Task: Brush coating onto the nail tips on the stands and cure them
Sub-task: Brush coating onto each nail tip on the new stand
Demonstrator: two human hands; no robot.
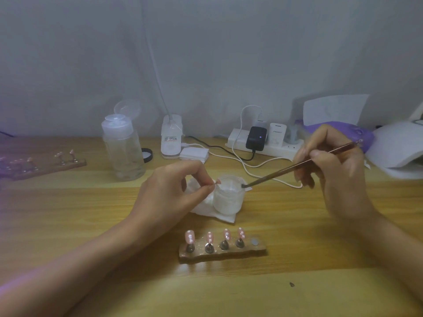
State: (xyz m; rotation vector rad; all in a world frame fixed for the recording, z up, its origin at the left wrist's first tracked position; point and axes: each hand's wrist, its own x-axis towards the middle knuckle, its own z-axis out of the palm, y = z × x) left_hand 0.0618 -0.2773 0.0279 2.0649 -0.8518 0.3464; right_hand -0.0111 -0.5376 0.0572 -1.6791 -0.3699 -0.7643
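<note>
My right hand [336, 170] grips a thin brown brush [297, 164], its tip touching the rim of a small frosted jar [227, 197] that stands on a white tissue [215, 213]. My left hand [174, 193] pinches a small pink nail tip [216, 182] on its holder beside the jar's left rim. In front lies a wooden stand [223, 251] carrying several pink nail tips on metal holders, with one bare magnet spot at its right end.
A second wooden stand [45, 165] with nail tips lies at the far left. A clear pump bottle [123, 149], a black lid [147, 154], cotton pads [194, 154], a power strip [263, 145] with cables and a white curing lamp [398, 149] line the back.
</note>
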